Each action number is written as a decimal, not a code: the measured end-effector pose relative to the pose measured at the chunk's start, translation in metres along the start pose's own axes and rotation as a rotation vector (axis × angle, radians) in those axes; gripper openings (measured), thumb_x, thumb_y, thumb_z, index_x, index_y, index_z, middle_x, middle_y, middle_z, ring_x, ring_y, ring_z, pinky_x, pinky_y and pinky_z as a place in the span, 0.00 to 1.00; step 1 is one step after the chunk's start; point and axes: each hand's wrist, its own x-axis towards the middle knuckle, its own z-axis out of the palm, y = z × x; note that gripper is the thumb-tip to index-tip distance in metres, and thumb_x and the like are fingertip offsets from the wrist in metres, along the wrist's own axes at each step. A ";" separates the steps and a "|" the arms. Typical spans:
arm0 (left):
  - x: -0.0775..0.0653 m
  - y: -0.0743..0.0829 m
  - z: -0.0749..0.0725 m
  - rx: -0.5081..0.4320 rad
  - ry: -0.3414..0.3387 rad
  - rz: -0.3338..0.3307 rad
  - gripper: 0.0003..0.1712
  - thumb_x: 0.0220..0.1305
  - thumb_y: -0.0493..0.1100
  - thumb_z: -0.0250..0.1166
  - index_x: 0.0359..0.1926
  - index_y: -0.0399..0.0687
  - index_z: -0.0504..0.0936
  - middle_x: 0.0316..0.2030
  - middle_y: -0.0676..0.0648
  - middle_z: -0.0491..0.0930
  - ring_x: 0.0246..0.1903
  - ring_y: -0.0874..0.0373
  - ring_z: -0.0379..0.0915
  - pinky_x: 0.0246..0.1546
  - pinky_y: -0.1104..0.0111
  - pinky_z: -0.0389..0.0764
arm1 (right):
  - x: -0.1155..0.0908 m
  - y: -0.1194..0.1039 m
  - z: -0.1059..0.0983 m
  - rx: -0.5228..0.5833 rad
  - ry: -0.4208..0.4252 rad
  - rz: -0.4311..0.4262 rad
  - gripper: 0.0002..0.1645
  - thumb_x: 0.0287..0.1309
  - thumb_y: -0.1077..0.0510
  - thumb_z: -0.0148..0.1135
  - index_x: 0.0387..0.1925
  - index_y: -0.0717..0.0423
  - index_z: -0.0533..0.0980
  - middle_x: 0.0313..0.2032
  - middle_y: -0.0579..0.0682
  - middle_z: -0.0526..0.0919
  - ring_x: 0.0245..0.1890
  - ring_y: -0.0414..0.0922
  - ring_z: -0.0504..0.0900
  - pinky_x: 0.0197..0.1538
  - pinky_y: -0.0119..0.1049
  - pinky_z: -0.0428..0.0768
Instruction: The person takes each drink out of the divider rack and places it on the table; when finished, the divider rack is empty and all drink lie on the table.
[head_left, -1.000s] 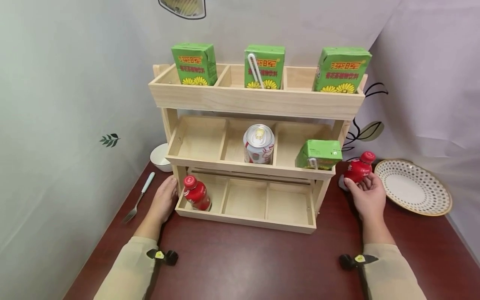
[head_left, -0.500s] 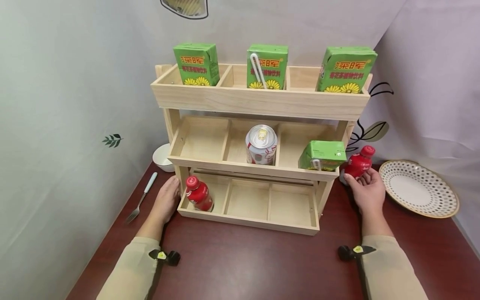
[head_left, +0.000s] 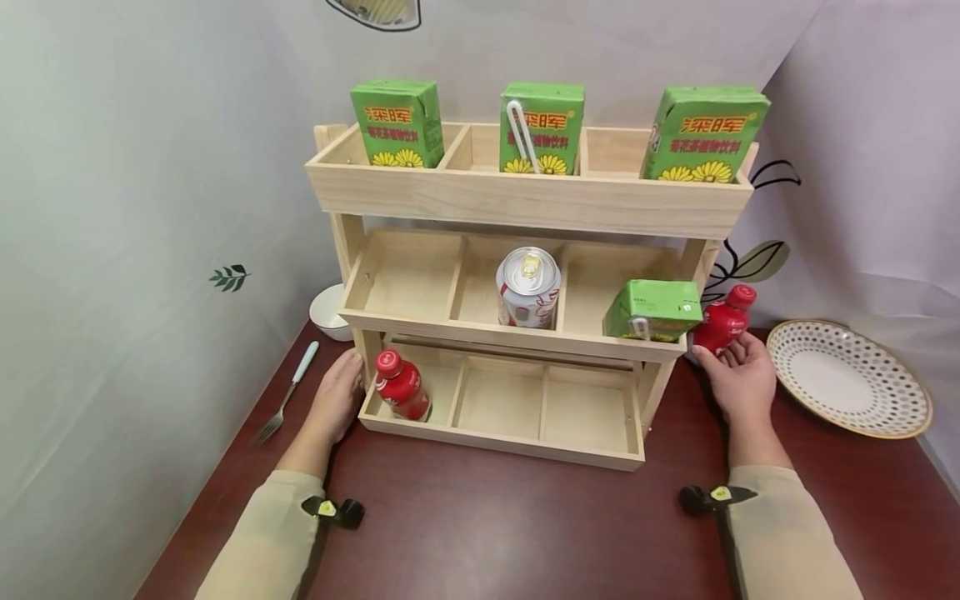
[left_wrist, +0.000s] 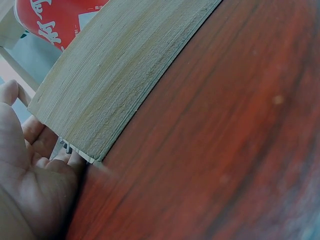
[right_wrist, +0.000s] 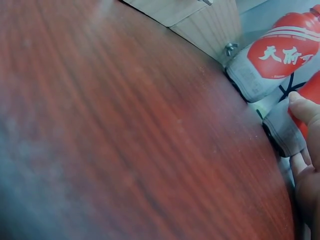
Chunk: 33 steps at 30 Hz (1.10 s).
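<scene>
My right hand point(head_left: 742, 379) grips a red-labelled drink bottle point(head_left: 722, 325) just right of the wooden tiered rack point(head_left: 525, 196), thumb on the near side. The right wrist view shows this held bottle point(right_wrist: 285, 131) beside a second red bottle point(right_wrist: 285, 55) at the rack's foot. My left hand point(head_left: 337, 392) rests against the rack's left end; in the left wrist view, its palm faces the bottom tray's end board point(left_wrist: 110, 75) and its fingers reach behind it. Another red bottle point(head_left: 402, 386) leans in the bottom tray's left compartment.
Green drink cartons point(head_left: 397, 125) fill the top tier's three compartments. The middle tier holds a can point(head_left: 528, 287) and another carton point(head_left: 652, 310). A white bowl point(head_left: 330, 312) and a fork point(head_left: 288, 390) lie left; a dotted plate point(head_left: 847, 379) stands right.
My right hand has brought the bottle slightly back and closer to the rack's right side. My left hand stays at the rack's left end. The whole head view has shifted a little.
</scene>
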 end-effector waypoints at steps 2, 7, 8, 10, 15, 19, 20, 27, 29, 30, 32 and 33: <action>0.000 0.001 -0.001 0.014 0.003 -0.007 0.33 0.76 0.54 0.44 0.69 0.34 0.58 0.63 0.39 0.63 0.62 0.58 0.61 0.58 0.74 0.66 | 0.000 0.001 0.000 -0.017 -0.007 -0.006 0.46 0.51 0.55 0.74 0.69 0.50 0.61 0.65 0.55 0.69 0.62 0.43 0.70 0.63 0.34 0.67; 0.000 0.001 -0.002 0.010 0.010 -0.003 0.32 0.77 0.54 0.44 0.69 0.34 0.59 0.63 0.40 0.63 0.62 0.58 0.62 0.59 0.73 0.65 | 0.001 0.002 0.002 -0.072 -0.011 -0.038 0.45 0.51 0.52 0.73 0.69 0.48 0.64 0.64 0.55 0.70 0.62 0.44 0.71 0.62 0.34 0.68; 0.000 0.001 -0.002 0.003 0.009 0.001 0.32 0.77 0.54 0.44 0.69 0.34 0.59 0.63 0.40 0.64 0.62 0.58 0.62 0.59 0.73 0.66 | 0.001 0.002 0.002 -0.085 -0.010 -0.042 0.44 0.51 0.51 0.73 0.69 0.47 0.64 0.64 0.55 0.70 0.61 0.44 0.72 0.62 0.34 0.69; 0.001 0.001 -0.002 -0.009 0.008 0.004 0.32 0.76 0.54 0.45 0.68 0.34 0.59 0.62 0.42 0.65 0.61 0.58 0.62 0.59 0.73 0.66 | 0.001 0.002 0.003 -0.110 -0.002 -0.039 0.44 0.51 0.49 0.73 0.69 0.43 0.65 0.64 0.53 0.71 0.61 0.43 0.72 0.62 0.34 0.69; 0.001 0.002 -0.002 -0.009 0.002 -0.010 0.32 0.76 0.53 0.45 0.69 0.33 0.58 0.62 0.42 0.65 0.61 0.58 0.63 0.58 0.73 0.67 | -0.002 0.005 0.001 -0.155 0.014 -0.024 0.44 0.51 0.45 0.72 0.69 0.39 0.65 0.65 0.51 0.70 0.62 0.43 0.72 0.62 0.34 0.69; 0.000 0.002 -0.001 0.002 0.006 -0.012 0.32 0.77 0.53 0.44 0.69 0.33 0.58 0.62 0.41 0.64 0.61 0.59 0.63 0.58 0.74 0.67 | -0.009 0.005 0.000 -0.032 0.048 -0.029 0.44 0.51 0.50 0.73 0.69 0.40 0.65 0.65 0.51 0.70 0.62 0.43 0.71 0.61 0.32 0.69; 0.000 0.001 -0.001 0.004 0.007 -0.010 0.32 0.77 0.53 0.44 0.69 0.33 0.58 0.62 0.41 0.64 0.61 0.59 0.63 0.58 0.74 0.67 | -0.012 0.003 -0.001 0.018 0.059 -0.026 0.45 0.50 0.52 0.74 0.69 0.41 0.65 0.65 0.51 0.69 0.62 0.43 0.71 0.61 0.32 0.68; -0.001 0.001 -0.001 -0.001 0.014 0.002 0.31 0.76 0.53 0.46 0.67 0.33 0.61 0.60 0.43 0.67 0.59 0.58 0.65 0.58 0.73 0.68 | -0.026 -0.007 0.000 0.184 0.097 -0.018 0.47 0.48 0.57 0.75 0.70 0.47 0.64 0.66 0.53 0.67 0.64 0.44 0.68 0.61 0.29 0.67; -0.001 0.000 0.000 -0.007 0.018 0.010 0.30 0.76 0.53 0.46 0.66 0.33 0.62 0.58 0.44 0.68 0.59 0.57 0.65 0.57 0.72 0.68 | -0.026 -0.007 0.001 0.161 0.093 -0.022 0.47 0.48 0.56 0.75 0.70 0.45 0.64 0.67 0.51 0.66 0.64 0.43 0.68 0.61 0.29 0.67; -0.001 0.000 0.000 -0.008 0.021 0.012 0.30 0.76 0.53 0.47 0.66 0.34 0.63 0.58 0.45 0.69 0.59 0.58 0.65 0.57 0.72 0.68 | -0.026 -0.006 0.001 0.149 0.091 -0.025 0.48 0.48 0.56 0.75 0.70 0.44 0.64 0.67 0.51 0.66 0.64 0.43 0.68 0.61 0.28 0.67; -0.001 0.000 0.000 -0.008 0.024 0.014 0.31 0.76 0.53 0.47 0.66 0.33 0.62 0.58 0.44 0.69 0.58 0.58 0.66 0.57 0.72 0.68 | -0.025 -0.002 0.002 0.132 0.090 -0.029 0.49 0.47 0.55 0.76 0.70 0.42 0.63 0.67 0.49 0.66 0.65 0.42 0.67 0.60 0.27 0.66; -0.001 -0.001 -0.001 -0.007 0.027 0.014 0.31 0.76 0.53 0.47 0.66 0.33 0.62 0.59 0.43 0.68 0.58 0.58 0.66 0.57 0.73 0.68 | -0.025 -0.001 0.002 0.131 0.090 -0.034 0.49 0.47 0.56 0.76 0.70 0.42 0.63 0.67 0.49 0.66 0.65 0.42 0.67 0.61 0.28 0.66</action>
